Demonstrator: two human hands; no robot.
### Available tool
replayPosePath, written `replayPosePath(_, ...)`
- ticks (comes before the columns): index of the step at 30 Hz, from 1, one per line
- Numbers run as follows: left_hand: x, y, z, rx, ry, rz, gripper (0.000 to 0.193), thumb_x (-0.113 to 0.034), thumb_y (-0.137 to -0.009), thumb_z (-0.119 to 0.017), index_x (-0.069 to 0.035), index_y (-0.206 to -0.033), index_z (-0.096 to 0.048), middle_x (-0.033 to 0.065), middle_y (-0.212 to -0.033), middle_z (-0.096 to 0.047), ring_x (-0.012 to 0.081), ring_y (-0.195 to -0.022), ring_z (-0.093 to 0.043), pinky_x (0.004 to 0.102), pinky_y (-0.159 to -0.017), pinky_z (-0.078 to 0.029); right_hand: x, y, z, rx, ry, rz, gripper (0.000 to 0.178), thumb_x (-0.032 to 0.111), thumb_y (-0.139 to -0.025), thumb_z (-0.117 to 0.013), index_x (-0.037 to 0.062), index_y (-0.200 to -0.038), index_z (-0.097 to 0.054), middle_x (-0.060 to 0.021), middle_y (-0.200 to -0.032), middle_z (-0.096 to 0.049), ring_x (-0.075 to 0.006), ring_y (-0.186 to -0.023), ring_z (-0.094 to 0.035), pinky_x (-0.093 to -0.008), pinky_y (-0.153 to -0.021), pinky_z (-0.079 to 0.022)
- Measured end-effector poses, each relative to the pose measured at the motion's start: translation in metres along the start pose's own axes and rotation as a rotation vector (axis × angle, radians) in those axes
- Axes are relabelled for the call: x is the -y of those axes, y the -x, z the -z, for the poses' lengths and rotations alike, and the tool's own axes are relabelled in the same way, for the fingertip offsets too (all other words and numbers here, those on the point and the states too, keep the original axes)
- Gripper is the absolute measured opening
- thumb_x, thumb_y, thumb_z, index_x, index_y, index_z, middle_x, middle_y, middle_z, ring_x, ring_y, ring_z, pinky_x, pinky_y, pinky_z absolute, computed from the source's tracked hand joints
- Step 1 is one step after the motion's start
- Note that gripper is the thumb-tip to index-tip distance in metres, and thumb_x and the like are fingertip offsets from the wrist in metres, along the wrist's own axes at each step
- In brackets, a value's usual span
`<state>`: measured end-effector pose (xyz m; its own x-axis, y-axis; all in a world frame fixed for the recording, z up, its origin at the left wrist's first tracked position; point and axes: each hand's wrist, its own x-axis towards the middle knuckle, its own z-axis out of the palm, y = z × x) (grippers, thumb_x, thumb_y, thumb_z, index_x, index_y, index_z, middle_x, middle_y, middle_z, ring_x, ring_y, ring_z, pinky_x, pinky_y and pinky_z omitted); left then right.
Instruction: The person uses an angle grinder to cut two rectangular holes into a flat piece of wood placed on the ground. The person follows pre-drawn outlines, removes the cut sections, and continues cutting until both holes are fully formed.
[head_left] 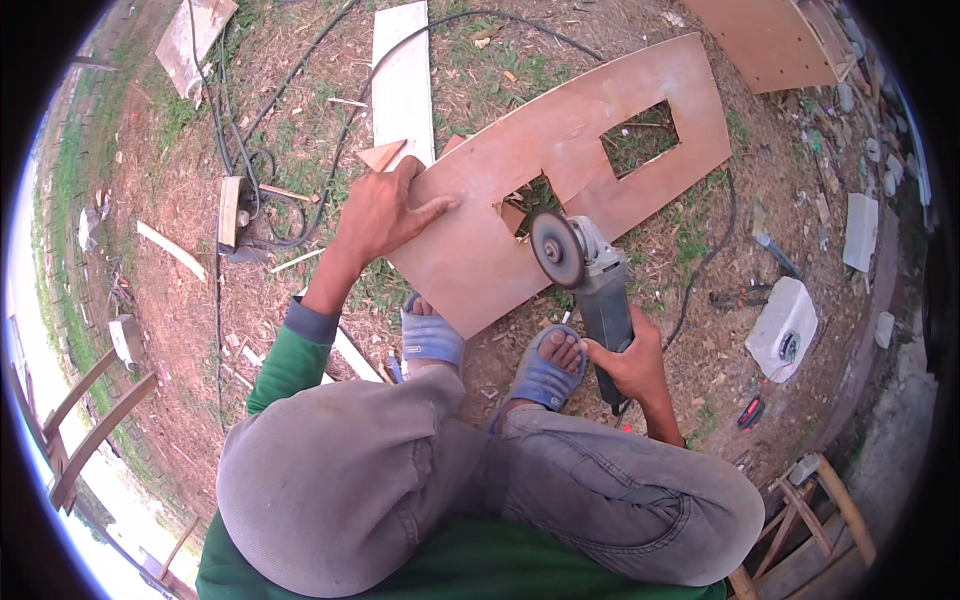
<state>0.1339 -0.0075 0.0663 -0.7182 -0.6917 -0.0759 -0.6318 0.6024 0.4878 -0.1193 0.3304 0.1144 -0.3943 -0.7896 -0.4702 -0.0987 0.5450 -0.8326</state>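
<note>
A reddish-brown plywood board with one curved edge lies tilted before my feet. It has a rectangular cutout toward its far right end and a rougher, smaller opening near the middle. My left hand grips the board's left edge, thumb on the top face, its other fingers partly hidden. An angle grinder is held by its grey body in my right hand. Its worn disc faces up toward me beside the middle opening; whether it touches the wood I cannot tell.
My sandalled feet are close below the board. A dark cord curves around the right. A white plank lies beyond the board, a power outlet box at left, and a white container with pliers at right.
</note>
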Motion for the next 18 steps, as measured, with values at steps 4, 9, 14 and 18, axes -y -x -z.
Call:
replayPosePath(4, -0.01, 0.005, 0.011, 0.02, 0.039, -0.017, 0.066, -0.06, -0.089, -0.089, -0.002, -0.109, -0.067, 0.0236, -0.077, -0.072, 0.0472, -0.075, -0.074, 0.0554, -0.068, -0.056, 0.0, -0.009, 0.009, 0.065, 0.071, -0.053, 0.05, 0.021, -0.086, -0.094, -0.0028, -0.124, -0.071, -0.0107, -0.101, -0.079, -0.015, -0.09, -0.072, -0.0358, -0.083, -0.059)
replayPosePath(9, -0.027, 0.009, 0.023, 0.087, 0.059, 0.051, 0.066, -0.049, -0.083, -0.098, 0.004, -0.113, -0.071, 0.0227, -0.084, -0.076, 0.0386, -0.071, -0.077, 0.0482, -0.068, -0.058, 0.004, -0.022, 0.016, 0.107, 0.15, -0.024, 0.055, 0.025, -0.084, -0.095, -0.0048, -0.123, -0.071, -0.016, -0.096, -0.081, -0.0201, -0.086, -0.078, -0.0385, -0.082, -0.061)
replayPosePath(14, -0.031, 0.011, 0.024, 0.057, 0.092, 0.042, 0.063, -0.057, -0.085, -0.093, -0.003, -0.106, -0.068, 0.0188, -0.068, -0.066, 0.0424, -0.067, -0.072, 0.0505, -0.062, -0.054, 0.004, -0.028, 0.013, 0.087, 0.166, 0.003, 0.056, 0.025, -0.083, -0.095, -0.005, -0.124, -0.071, -0.018, -0.097, -0.081, -0.0234, -0.086, -0.079, -0.0399, -0.081, -0.061)
replayPosePath(18, -0.025, 0.01, 0.02, 0.039, 0.1, 0.027, 0.063, -0.055, -0.085, -0.094, -0.003, -0.107, -0.068, 0.0191, -0.068, -0.065, 0.0421, -0.067, -0.072, 0.0503, -0.063, -0.055, 0.001, -0.028, 0.013, 0.095, 0.171, -0.041, 0.06, 0.028, -0.082, -0.095, -0.0055, -0.125, -0.071, -0.0201, -0.097, -0.081, -0.0276, -0.086, -0.08, -0.0416, -0.081, -0.061)
